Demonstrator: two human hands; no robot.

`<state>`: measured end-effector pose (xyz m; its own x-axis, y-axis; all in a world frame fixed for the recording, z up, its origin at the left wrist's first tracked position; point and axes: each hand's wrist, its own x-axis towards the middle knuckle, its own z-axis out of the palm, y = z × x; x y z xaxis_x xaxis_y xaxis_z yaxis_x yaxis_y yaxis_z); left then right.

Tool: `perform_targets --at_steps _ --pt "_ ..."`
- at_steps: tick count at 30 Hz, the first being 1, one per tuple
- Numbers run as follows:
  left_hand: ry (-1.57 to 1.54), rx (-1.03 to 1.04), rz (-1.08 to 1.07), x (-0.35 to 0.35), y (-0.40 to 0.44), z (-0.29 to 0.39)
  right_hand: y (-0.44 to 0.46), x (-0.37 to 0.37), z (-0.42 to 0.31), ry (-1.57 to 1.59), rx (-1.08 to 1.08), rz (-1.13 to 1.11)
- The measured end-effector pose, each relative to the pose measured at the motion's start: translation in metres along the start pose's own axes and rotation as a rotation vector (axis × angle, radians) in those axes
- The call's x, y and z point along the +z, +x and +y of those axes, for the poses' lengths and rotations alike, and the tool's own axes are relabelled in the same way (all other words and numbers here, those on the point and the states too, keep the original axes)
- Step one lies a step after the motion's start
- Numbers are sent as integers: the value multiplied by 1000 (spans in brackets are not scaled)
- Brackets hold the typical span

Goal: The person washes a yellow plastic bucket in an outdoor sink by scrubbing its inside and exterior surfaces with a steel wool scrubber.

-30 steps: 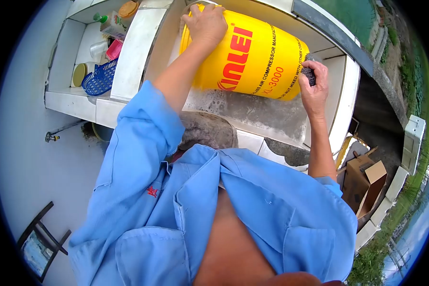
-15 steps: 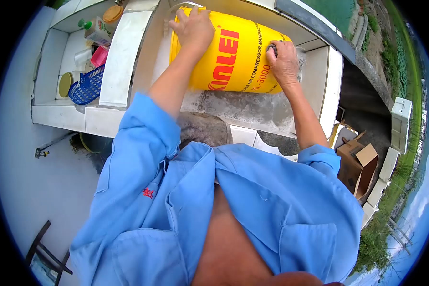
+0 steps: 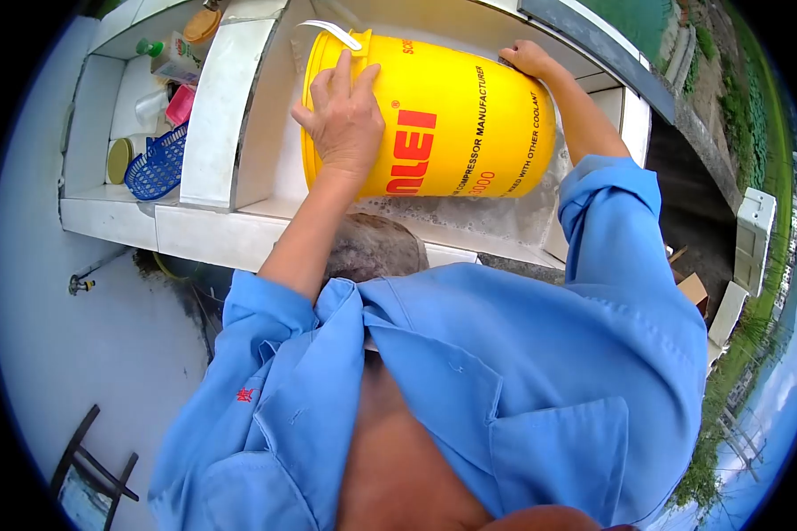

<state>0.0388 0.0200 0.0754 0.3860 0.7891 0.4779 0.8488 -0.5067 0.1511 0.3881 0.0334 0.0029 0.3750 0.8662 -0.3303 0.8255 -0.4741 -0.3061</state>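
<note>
On the smooth, cylindrical bucket (image 3: 456,115), the left hand (image 3: 342,124) lies splayed (right hand (image 3: 527,58) curled, grip unclear).

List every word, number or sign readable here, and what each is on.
"LEI", on the yellow bucket; preceding letters unclear
"COMPRESSOR MANUFACTURER", yellow bucket
"3000", yellow bucket
"WITH OTHER COOLANT", yellow bucket
"SC", yellow bucket; rest unclear
Too small or blurred: red mark on the blue shirt; bottle label

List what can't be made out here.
All in the head view:
Yellow bucket: inside and underside, hidden by its own wall.
Right hand: anything in its palm, hidden by the hand itself.
Cardboard box: mostly covered by the blue shirt.
Green-capped bottle: label print too small.
</note>
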Motion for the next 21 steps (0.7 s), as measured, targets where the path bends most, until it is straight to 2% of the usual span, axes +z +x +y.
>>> perform_targets --at_steps 3,5,7,9,12,14,18,21 --pt "-41 33 5 0 -3 -3 -28 1 -60 279 -63 -7" --pt "-24 22 -13 4 6 -2 -102 -16 -111 150 -212 244" --pt "-21 23 -27 12 24 0 -164 7 -123 37 -532 564" --pt "-22 24 -22 20 33 -1 -218 41 -121 43 -565 604" --pt "-14 30 -17 18 34 -2 -229 45 -82 84 -478 688" --pt "-5 35 -40 10 18 -4 -210 25 -54 131 -290 752" --pt "-11 44 -22 -7 -11 -6 -138 -9 -36 321 -339 408" --pt "-8 25 -28 -10 -22 -4 -63 -4 -49 315 -270 45"
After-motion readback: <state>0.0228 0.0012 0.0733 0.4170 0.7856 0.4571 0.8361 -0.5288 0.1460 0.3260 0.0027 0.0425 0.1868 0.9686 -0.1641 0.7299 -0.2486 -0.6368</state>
